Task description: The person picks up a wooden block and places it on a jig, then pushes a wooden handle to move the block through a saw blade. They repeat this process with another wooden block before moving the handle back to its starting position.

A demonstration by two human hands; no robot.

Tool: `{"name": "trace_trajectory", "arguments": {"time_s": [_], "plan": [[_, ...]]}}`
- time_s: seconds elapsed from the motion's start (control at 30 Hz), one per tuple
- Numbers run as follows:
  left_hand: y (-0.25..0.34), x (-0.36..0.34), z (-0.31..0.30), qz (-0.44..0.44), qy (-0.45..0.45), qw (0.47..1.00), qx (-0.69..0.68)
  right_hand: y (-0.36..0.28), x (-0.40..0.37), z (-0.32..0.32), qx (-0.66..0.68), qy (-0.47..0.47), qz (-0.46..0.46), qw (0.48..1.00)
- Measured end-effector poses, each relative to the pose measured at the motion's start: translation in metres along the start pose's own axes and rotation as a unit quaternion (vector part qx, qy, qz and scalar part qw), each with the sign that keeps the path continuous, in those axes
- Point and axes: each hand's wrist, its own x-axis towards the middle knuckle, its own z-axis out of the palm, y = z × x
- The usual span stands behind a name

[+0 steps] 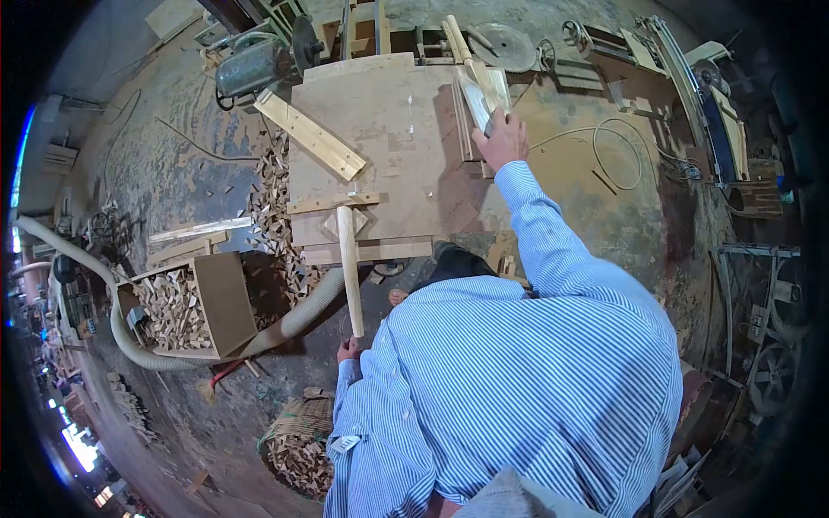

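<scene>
My right hand (501, 141) reaches to the right side of the work table, its fingers closed around the near end of a pale wooden leg (480, 79). That leg lies against a shiny metal strip (474, 98) beside stacked boards. My left hand (348, 349) is low at my left side, fingers curled at the lower end of a second tapered wooden leg (349, 268). Its upper end rests at the table's near edge, beside a small wooden block (335, 226) and a wooden strip (321, 205). The left grip is partly hidden.
The work table (380, 129) carries a long board with holes (311, 134). A motor (252, 71) and circular blade (306, 40) stand behind it. To the left are a box of offcuts (226, 302) and a thick hose (302, 321). A basket (289, 427) holds more scraps.
</scene>
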Motion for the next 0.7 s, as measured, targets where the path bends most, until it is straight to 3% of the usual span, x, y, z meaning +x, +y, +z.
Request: {"name": "trace_trajectory", "arguments": {"time_s": [0.13, 0.2, 0.3, 0.4, 0.53, 0.63, 0.7], "plan": [[-0.053, 0.026, 0.007, -0.051, -0.014, 0.998, -0.029, 0.012, -0.014, 0.005, -0.034, -0.001, -0.043, 0.999], [-0.040, 0.023, 0.002, -0.016, -0.010, 0.998, 0.060, 0.009, -0.024, 0.004, -0.087, 0.043, -0.103, 0.990], [-0.056, 0.028, 0.002, -0.046, -0.009, 0.995, 0.087, 0.010, -0.034, 0.008, -0.103, 0.096, -0.180, 0.974], [-0.049, 0.026, -0.001, -0.036, -0.016, 0.998, 0.043, 0.016, -0.033, 0.017, -0.108, 0.066, -0.219, 0.967], [-0.022, 0.011, -0.007, -0.015, 0.005, 0.997, 0.081, 0.008, -0.034, 0.012, -0.116, 0.036, -0.232, 0.965], [-0.016, 0.013, -0.006, -0.007, 0.036, 0.986, 0.164, -0.002, -0.039, 0.011, -0.037, 0.036, -0.210, 0.976], [-0.013, 0.011, -0.007, 0.032, 0.068, 0.988, 0.132, -0.009, -0.035, 0.012, 0.042, 0.017, -0.132, 0.990]]}}
